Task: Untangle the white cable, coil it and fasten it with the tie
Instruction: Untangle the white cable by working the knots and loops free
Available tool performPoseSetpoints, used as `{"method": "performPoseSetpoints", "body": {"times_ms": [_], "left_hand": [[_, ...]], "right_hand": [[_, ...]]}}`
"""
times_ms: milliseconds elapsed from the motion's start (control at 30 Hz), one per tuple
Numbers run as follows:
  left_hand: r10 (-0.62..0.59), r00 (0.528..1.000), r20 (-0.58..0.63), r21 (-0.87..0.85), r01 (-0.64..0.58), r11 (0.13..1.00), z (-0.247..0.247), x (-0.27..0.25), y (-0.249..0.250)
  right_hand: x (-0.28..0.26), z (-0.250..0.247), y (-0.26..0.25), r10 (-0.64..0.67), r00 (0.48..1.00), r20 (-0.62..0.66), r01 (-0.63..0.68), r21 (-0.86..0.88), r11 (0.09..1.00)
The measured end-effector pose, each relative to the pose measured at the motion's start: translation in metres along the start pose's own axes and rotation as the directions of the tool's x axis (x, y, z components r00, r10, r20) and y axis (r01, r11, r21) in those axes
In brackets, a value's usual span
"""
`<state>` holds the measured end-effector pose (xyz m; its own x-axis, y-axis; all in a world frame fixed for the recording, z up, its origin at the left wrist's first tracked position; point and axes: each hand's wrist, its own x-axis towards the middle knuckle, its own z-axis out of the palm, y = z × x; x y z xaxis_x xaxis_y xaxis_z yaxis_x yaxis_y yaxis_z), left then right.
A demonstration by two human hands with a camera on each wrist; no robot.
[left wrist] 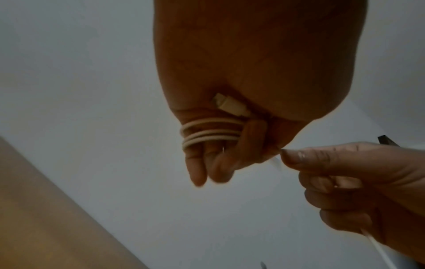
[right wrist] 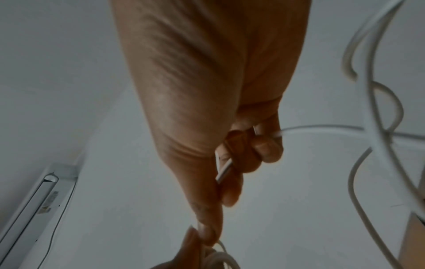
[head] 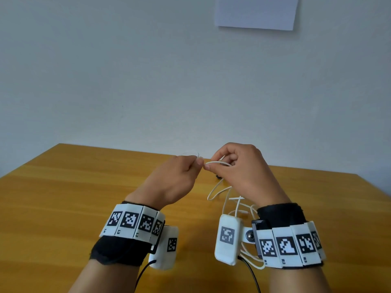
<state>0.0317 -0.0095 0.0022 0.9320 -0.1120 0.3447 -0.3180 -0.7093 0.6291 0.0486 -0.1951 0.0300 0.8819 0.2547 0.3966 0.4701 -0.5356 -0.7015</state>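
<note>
Both hands are raised above the wooden table (head: 74,208), fingertips nearly meeting. My left hand (head: 197,161) has several turns of the white cable (left wrist: 211,132) wound round its curled fingers, and a white plug (left wrist: 230,105) lies against the palm. My right hand (head: 211,166) pinches the cable (head: 218,163) just beside the left fingertips and keeps a strand (right wrist: 224,167) running through its curled fingers. From the right hand, loose cable loops (head: 220,192) hang to the table. A small dark item (head: 218,177) lies on the table behind the hands; I cannot tell what it is.
The table's far edge meets a pale wall with a sheet of paper (head: 256,11) pinned high up. Slack cable (right wrist: 372,109) sways near the right wrist. A wall-mounted white unit (right wrist: 39,209) shows in the right wrist view.
</note>
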Motion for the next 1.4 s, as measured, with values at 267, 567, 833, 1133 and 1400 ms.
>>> {"method": "performPoseSetpoints", "body": {"times_ms": [267,567,833,1133,1400], "left_hand": [[-0.094,0.995,-0.031,-0.444,0.070,0.893,-0.018,-0.001,-0.001],[-0.224,0.972,0.068,-0.952,0.130,0.277,-0.030,0.002,0.003],[-0.227,0.971,-0.070,-0.998,-0.067,0.022,-0.046,0.000,-0.001],[-0.001,0.972,0.233,-0.971,0.233,0.047,-0.033,-0.001,0.012],[0.089,0.925,0.369,-0.921,0.352,0.164,-0.025,-0.001,0.016]], "right_hand": [[0.002,-0.004,0.006,0.034,0.998,-0.056,-0.032,0.035,0.999],[0.002,-0.004,0.010,0.082,0.994,0.077,-0.083,0.005,0.997],[0.000,-0.012,0.021,0.178,0.984,0.025,-0.169,-0.210,0.963],[0.000,-0.009,0.002,0.088,0.976,0.202,-0.115,0.127,0.985],[-0.002,-0.003,-0.007,-0.092,0.962,0.256,0.018,0.279,0.960]]}}
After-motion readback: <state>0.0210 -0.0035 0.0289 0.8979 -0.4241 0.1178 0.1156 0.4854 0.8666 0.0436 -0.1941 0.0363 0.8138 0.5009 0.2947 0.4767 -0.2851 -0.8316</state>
